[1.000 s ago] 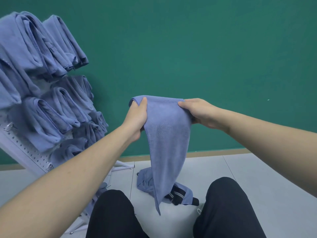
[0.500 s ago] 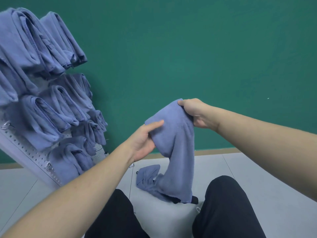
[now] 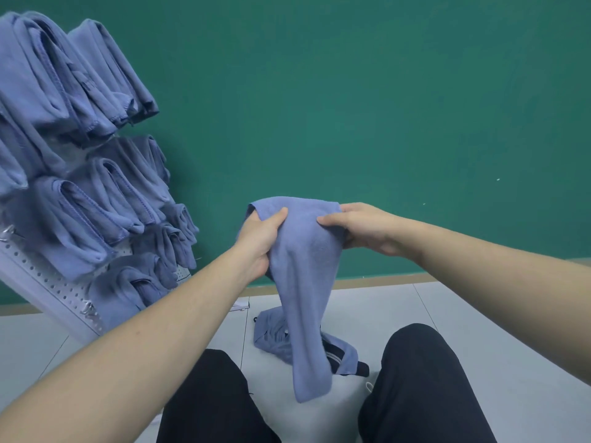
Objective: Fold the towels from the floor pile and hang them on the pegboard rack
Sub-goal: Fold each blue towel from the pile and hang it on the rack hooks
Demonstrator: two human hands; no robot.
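Note:
A blue towel [image 3: 303, 276] hangs folded lengthways in front of me, its lower end dangling between my knees. My left hand [image 3: 259, 239] grips its top left part with the thumb across the front. My right hand [image 3: 361, 228] pinches the top right edge. On the floor behind it lies another blue towel [image 3: 271, 337], crumpled. The white pegboard rack [image 3: 48, 282] leans at the left, with several folded blue towels [image 3: 80, 203] hung on its hooks.
A green wall [image 3: 351, 107] stands straight ahead with a tan skirting strip along its foot. The floor [image 3: 495, 330] is pale grey tile. My two knees in black trousers [image 3: 415, 378] fill the bottom of the view. A dark striped item [image 3: 335, 354] lies by the floor towel.
My left hand has moved up from the towel's middle and now grips the top beside my right hand. The towel's lower end has lifted off the floor and hangs narrower.

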